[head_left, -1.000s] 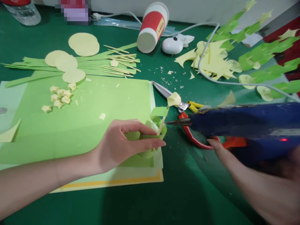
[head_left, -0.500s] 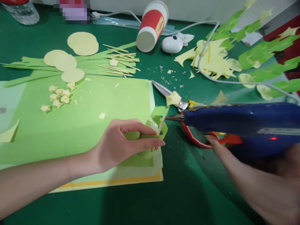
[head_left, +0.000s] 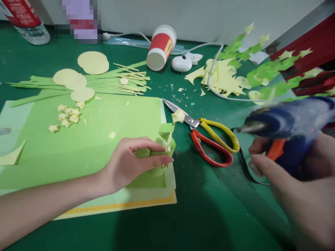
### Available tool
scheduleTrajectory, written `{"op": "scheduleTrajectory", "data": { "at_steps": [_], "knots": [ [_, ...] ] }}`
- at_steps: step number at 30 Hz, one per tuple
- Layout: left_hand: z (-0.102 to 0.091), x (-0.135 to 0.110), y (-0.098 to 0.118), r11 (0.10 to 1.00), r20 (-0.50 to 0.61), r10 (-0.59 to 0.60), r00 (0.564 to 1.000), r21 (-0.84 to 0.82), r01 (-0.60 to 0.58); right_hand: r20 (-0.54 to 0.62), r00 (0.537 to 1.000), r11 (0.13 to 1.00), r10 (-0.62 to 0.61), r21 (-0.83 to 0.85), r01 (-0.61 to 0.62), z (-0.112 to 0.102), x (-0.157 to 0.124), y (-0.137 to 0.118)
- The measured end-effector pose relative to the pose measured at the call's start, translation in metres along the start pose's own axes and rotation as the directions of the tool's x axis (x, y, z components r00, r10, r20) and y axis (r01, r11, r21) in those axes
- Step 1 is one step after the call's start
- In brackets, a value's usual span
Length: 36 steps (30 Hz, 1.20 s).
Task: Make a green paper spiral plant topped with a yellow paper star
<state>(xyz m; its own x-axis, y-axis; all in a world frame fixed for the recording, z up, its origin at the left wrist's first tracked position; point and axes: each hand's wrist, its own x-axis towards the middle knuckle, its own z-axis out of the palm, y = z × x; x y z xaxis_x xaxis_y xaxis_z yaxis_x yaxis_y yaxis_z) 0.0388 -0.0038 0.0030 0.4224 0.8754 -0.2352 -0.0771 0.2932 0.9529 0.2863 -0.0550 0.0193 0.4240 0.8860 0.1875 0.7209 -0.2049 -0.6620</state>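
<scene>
My left hand [head_left: 138, 162] pinches a thin wooden stick [head_left: 169, 141] with a green paper strip [head_left: 171, 148] curled around it. A pale yellow paper star [head_left: 178, 116] tops the stick. Under this hand lie light green paper sheets [head_left: 136, 118]. On the right, my right hand [head_left: 293, 181] grips a blue glue gun [head_left: 285, 120] with an orange trigger, blurred by motion. Its nozzle points left, apart from the stick. Scissors [head_left: 193, 122] with red and yellow handles lie between the two hands, partly behind the star.
Small folded stars [head_left: 68, 112] sit on the sheets. Behind are yellow paper circles [head_left: 82, 94], green strips [head_left: 39, 81], sticks [head_left: 128, 87], a tipped paper cup [head_left: 157, 61] and yellow scraps [head_left: 220, 78]. A white cable [head_left: 213, 66] crosses near finished star stems [head_left: 264, 73]. A bottle [head_left: 34, 33] stands back left.
The glue gun has moved right, away from the stick, uncovering the scissors' handles. My left hand keeps its pinch on the stick. The view has tilted up slightly.
</scene>
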Motion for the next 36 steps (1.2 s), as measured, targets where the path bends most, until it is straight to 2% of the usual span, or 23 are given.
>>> {"op": "scheduleTrajectory", "data": {
  "at_steps": [2,4,5,7,9,11,13,19,21,23,24,25,26,27,28,29,30,32,34,36],
  "knots": [
    [0.0,0.0,0.002,1.0,-0.002,-0.028,1.0,0.01,0.028,-0.001,0.998,0.995,0.062,0.073,-0.061,-0.003,0.012,-0.004],
    [-0.001,-0.001,0.003,0.999,0.0,-0.035,0.999,0.041,0.035,0.014,0.994,0.992,0.106,0.071,-0.106,-0.007,0.027,-0.002],
    [-0.002,-0.001,0.003,0.998,0.002,-0.041,0.999,0.057,0.041,0.016,0.993,0.993,0.12,0.016,-0.12,-0.01,0.035,0.0],
    [-0.002,-0.001,0.002,0.996,-0.01,-0.053,0.999,0.067,0.054,0.015,0.989,0.971,0.146,-0.195,-0.14,-0.014,0.051,0.008],
    [-0.002,-0.002,0.002,0.996,-0.058,-0.061,0.996,0.057,0.064,0.009,0.98,0.848,0.201,-0.502,-0.169,-0.016,0.064,0.016],
    [-0.001,-0.002,0.003,0.993,-0.117,-0.064,0.991,0.09,0.074,0.029,0.972,0.78,0.234,-0.602,-0.17,-0.014,0.072,0.023],
    [0.0,-0.003,0.008,0.989,-0.166,-0.067,0.984,0.12,0.088,0.063,0.97,0.773,0.237,-0.617,-0.149,-0.007,0.075,0.028],
    [-0.001,-0.011,0.038,0.981,-0.24,0.051,0.969,0.196,-0.003,0.115,0.982,0.771,0.147,-0.636,-0.041,0.017,0.071,0.033],
    [-0.002,-0.014,0.05,0.978,-0.277,0.121,0.953,0.198,-0.067,0.099,0.992,0.758,0.083,-0.652,0.001,0.018,0.067,0.029],
    [-0.001,-0.017,0.063,0.972,-0.279,0.194,0.94,0.187,-0.145,0.072,0.996,0.767,-0.057,-0.635,0.09,0.014,0.059,0.018],
    [0.0,-0.018,0.068,0.968,-0.269,0.224,0.937,0.177,-0.18,0.064,0.986,0.792,-0.157,-0.588,0.164,0.011,0.054,0.009],
    [0.001,-0.019,0.074,0.964,-0.253,0.245,0.936,0.168,-0.207,0.048,0.948,0.832,-0.314,-0.468,0.299,0.008,0.047,-0.003],
    [0.003,-0.02,0.079,0.959,-0.237,0.266,0.934,0.163,-0.232,0.022,0.888,0.855,-0.46,-0.257,0.449,0.006,0.04,-0.017],
    [0.005,-0.021,0.083,0.952,-0.22,0.29,0.931,0.169,-0.256,0.032,0.837,0.836,-0.547,-0.023,0.548,0.004,0.032,-0.032],
    [0.007,-0.022,0.087,0.943,-0.195,0.311,0.93,0.186,-0.276,0.068,0.8,0.796,-0.596,0.179,0.578,0.002,0.025,-0.048],
    [0.009,-0.023,0.09,0.932,-0.165,0.331,0.929,0.209,-0.295,0.087,0.779,0.751,-0.621,0.353,0.559,0.002,0.018,-0.063],
    [0.012,-0.024,0.092,0.922,-0.131,0.345,0.929,0.233,-0.31,0.114,0.779,0.722,-0.617,0.477,0.502,0.002,0.013,-0.078],
    [0.015,-0.026,0.095,0.909,-0.063,0.352,0.934,0.258,-0.326,0.114,0.762,0.621,-0.638,0.66,0.422,0.005,0.006,-0.101],
    [0.016,-0.028,0.097,0.905,-0.024,0.357,0.934,0.256,-0.34,0.111,0.756,0.536,-0.645,0.77,0.345,0.009,0.004,-0.113],
    [0.015,-0.029,0.098,0.898,-0.017,0.374,0.927,0.258,-0.357,0.131,0.762,0.499,-0.635,0.822,0.274,0.013,0.005,-0.118]
  ]
}}
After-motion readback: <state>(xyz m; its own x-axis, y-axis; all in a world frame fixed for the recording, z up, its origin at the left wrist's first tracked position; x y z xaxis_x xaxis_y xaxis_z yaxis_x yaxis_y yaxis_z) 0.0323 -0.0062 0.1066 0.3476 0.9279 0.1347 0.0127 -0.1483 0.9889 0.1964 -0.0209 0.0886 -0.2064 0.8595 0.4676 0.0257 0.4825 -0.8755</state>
